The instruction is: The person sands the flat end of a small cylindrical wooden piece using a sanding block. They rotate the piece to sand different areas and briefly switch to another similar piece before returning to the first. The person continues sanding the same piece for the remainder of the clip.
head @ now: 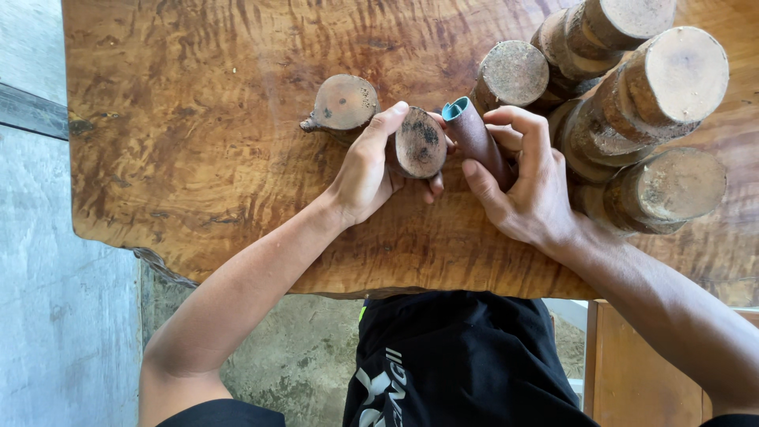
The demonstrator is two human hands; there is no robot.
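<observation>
My left hand (365, 170) grips a short upright wooden stump (421, 142) with a dark-spotted cut top, thumb over its far edge. My right hand (528, 178) holds a rolled tube of reddish-brown sandpaper (477, 136) with a teal inner side, pressed against the right side of that stump. Both rest on a glossy figured wooden slab (205, 134).
Another small stump (343, 103) stands just left of the held one. Several taller round stumps (660, 83) cluster at the right, close behind my right hand. The slab's rough front edge (158, 257) runs above grey concrete floor (55, 316).
</observation>
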